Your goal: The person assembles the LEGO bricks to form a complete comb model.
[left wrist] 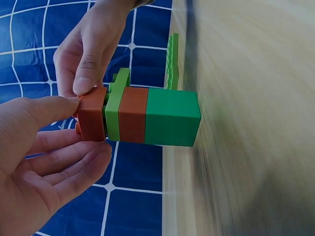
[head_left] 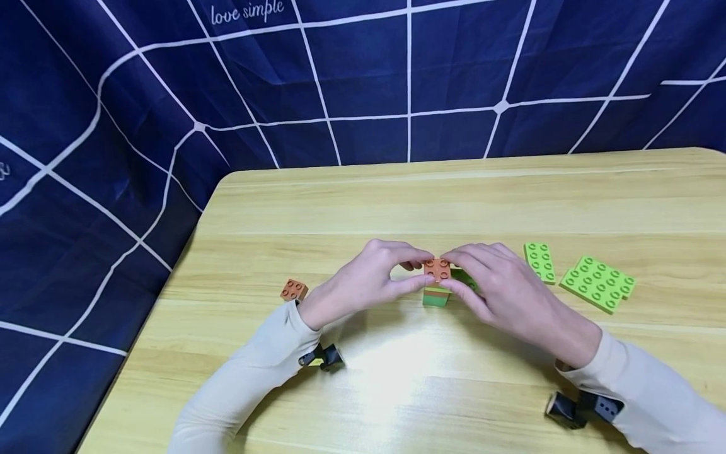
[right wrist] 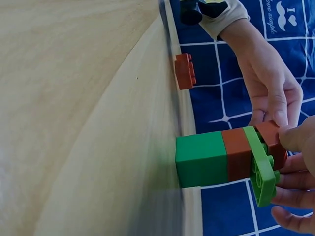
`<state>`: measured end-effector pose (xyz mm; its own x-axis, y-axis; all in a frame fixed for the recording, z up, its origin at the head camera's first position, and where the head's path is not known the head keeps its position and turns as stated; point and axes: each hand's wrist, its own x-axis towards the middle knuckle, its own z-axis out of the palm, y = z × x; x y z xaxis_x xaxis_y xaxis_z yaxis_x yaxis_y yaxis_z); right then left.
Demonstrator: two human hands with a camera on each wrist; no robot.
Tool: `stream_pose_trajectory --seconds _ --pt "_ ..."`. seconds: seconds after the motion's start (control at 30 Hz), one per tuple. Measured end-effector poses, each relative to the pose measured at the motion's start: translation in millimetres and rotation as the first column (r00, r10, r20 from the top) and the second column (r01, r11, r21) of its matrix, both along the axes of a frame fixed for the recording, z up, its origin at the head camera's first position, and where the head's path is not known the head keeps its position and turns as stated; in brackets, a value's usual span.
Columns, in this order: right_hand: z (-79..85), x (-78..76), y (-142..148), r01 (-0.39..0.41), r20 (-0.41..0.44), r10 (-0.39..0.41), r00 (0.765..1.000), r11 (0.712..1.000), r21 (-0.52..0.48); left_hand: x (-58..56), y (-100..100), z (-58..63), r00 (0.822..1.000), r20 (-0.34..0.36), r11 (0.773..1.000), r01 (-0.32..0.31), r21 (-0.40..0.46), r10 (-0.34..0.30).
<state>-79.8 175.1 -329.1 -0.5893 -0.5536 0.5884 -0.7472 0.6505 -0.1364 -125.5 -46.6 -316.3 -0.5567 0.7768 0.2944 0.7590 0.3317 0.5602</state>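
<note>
A small stack stands upright on the table: a green block [left wrist: 172, 117] at the bottom, an orange brick [left wrist: 133, 114] over it, then a light green plate [right wrist: 262, 172] that juts out to one side. Topmost sits another orange brick [head_left: 437, 269], slightly tilted, with plate studs showing in a narrow gap under it. My left hand [head_left: 377, 274] pinches this top brick from the left between thumb and fingers. From the right, my right hand [head_left: 505, 293] pinches the same brick, thumb at its near side and fingers at the far side.
Beside my left forearm lies a loose orange brick [head_left: 293, 290]. To the right of my right hand are a narrow light green plate [head_left: 539, 262] and a wider light green plate [head_left: 598, 284] overlapping another piece. A blue curtain [head_left: 368, 75] hangs behind the wooden table [head_left: 386, 208].
</note>
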Motion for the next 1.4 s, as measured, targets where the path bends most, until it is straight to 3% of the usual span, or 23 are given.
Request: stream_pose_trajectory --seconds 0.57,0.87,1.4 --pt "-5.5 -3.0 1.8 -0.014 0.052 0.014 0.999 1.0 -0.01 1.8 2.9 0.1 1.0 -0.029 0.999 -0.012 -0.03 0.011" --pt "-1.5 0.9 -1.1 0.016 0.22 -0.021 0.975 1.0 0.022 1.3 1.6 0.7 1.0 -0.003 1.0 -0.011 -0.018 0.011" --pt "-7.2 -5.9 -3.0 -0.017 0.116 0.019 0.993 1.0 -0.021 -1.4 1.7 -2.0 1.0 0.018 1.0 -0.006 0.024 0.005"
